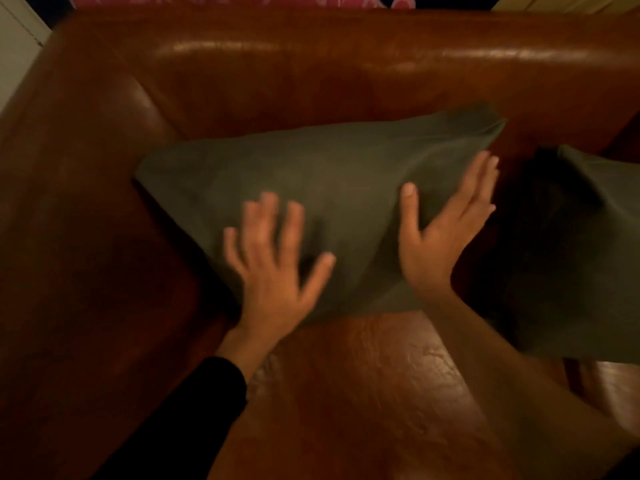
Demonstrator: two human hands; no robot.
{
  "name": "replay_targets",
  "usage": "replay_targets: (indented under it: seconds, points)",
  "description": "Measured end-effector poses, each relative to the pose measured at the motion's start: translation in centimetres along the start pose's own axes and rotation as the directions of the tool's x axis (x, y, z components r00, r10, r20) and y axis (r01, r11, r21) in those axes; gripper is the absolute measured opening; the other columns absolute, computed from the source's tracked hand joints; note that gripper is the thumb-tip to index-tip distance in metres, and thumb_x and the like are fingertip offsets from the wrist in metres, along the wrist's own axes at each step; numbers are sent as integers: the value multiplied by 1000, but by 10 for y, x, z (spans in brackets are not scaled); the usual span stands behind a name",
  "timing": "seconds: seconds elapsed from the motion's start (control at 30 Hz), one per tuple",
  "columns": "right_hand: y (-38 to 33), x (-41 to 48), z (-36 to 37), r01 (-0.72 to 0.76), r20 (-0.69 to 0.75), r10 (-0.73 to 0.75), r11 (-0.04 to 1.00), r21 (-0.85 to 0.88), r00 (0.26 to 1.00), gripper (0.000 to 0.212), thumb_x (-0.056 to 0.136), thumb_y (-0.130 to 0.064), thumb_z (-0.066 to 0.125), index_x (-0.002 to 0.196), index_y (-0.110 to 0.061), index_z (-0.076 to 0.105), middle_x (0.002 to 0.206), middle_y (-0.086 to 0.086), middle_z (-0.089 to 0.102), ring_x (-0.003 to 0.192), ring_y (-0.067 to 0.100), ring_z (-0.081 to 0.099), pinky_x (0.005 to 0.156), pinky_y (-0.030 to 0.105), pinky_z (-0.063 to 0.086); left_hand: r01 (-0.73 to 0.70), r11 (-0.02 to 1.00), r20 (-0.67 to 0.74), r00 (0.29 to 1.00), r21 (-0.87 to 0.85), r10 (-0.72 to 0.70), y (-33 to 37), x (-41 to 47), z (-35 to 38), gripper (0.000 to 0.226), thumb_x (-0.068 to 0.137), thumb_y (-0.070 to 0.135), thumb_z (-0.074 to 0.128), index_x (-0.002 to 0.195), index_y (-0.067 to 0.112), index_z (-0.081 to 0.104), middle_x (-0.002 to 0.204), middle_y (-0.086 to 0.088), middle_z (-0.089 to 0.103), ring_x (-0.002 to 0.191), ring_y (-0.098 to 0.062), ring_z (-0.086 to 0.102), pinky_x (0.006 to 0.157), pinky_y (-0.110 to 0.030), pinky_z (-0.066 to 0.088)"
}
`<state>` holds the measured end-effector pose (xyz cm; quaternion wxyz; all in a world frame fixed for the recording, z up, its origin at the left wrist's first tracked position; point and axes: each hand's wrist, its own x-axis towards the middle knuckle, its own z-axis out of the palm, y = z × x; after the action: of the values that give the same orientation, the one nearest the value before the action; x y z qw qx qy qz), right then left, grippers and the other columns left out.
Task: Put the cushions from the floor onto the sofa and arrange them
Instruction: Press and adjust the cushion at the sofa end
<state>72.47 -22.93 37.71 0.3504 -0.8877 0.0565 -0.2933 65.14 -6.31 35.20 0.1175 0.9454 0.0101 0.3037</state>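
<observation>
So the dark green fabric cushion leans on the brown leather sofa backrest — left hand spread flat on its front, right hand flat, fingers together, against its 3 o'clock edge. Second green cushion sits further out at 3 o'clock.

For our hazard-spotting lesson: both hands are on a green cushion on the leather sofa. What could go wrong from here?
1. The cushion leans tilted on the glossy sofa; when the left hand and right hand lift off, it may slide flat.
2. The second cushion sits close on the right; a sideways push could knock it askew.
</observation>
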Motion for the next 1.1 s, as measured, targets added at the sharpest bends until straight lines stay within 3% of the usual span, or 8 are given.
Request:
replay_targets:
  seconds: [0.07, 0.13, 0.3, 0.5, 0.7, 0.87, 0.97, 1.1]
  points:
    - [-6, -21, 4, 318, 94, -311, 946, -64, 946, 61, 95, -37, 47, 145, -8, 28, 148, 27, 30, 140, 36, 19, 115, 54, 6, -244, 968, 135, 963, 54, 235, 4, -6, 13, 74, 89, 63, 40, 146, 23, 18, 151, -10, 23, 148, -20, 1, 114, -50, 5]
    - [-5, -32, 16, 558, 257, -527, 827, -63, 810, 51, 98, -36, 40, 143, -15, 32, 149, 19, 34, 140, 31, 21, 116, 47, 2, -290, 955, 217, 938, 64, 270, -6, 3, 25, 85, 82, 72, 38, 146, 23, 15, 153, -7, 20, 147, -14, -7, 115, -49, -1]
    - [18, 3, 40, 757, 400, -669, 645, -106, 626, 52, 97, -46, 40, 142, -20, 40, 149, 9, 39, 139, 22, 25, 117, 39, 8, -442, 894, 377, 843, 81, 383, -47, 34, 37, 117, 64, 89, 38, 149, 12, 13, 154, -11, 15, 147, -21, -1, 116, -46, -5]
    - [30, 22, 50, 759, 436, -651, 638, -128, 621, 59, 93, -58, 40, 143, -26, 39, 151, 6, 35, 141, 26, 21, 117, 41, 8, -426, 904, 468, 807, 37, 361, -53, 51, 50, 121, 59, 90, 36, 148, 14, 8, 154, -11, 12, 142, -30, 12, 116, -44, -7]
    - [28, 16, 44, 760, 433, -658, 642, -105, 616, 60, 93, -58, 42, 143, -25, 39, 151, 7, 34, 141, 28, 21, 116, 45, 11, -417, 908, 414, 835, 48, 362, -51, 43, 48, 115, 64, 88, 39, 148, 15, 12, 155, -11, 15, 147, -18, -8, 117, -45, -5]
    - [30, 7, 17, 775, 392, -701, 629, -53, 596, 58, 92, -55, 49, 140, -24, 42, 150, 7, 31, 140, 28, 26, 114, 51, 17, -460, 885, 287, 859, 66, 425, -46, 24, 33, 102, 74, 80, 44, 148, 13, 19, 153, -13, 21, 148, -20, 3, 117, -48, 5]
    - [35, 9, 0, 748, 400, -658, 653, -118, 638, 58, 90, -58, 50, 140, -28, 43, 149, 11, 36, 141, 28, 27, 113, 58, 16, -465, 883, 259, 862, 67, 435, -42, 18, 25, 95, 79, 75, 46, 148, 14, 22, 153, -13, 24, 147, -22, 11, 116, -50, 9]
    - [43, 8, -20, 708, 420, -602, 688, -158, 679, 58, 93, -52, 49, 143, -22, 40, 151, 12, 34, 142, 26, 25, 115, 54, 18, -438, 898, 232, 879, 46, 417, -35, 14, 17, 84, 83, 64, 51, 147, 14, 28, 152, -16, 29, 142, -28, 23, 113, -53, 15]
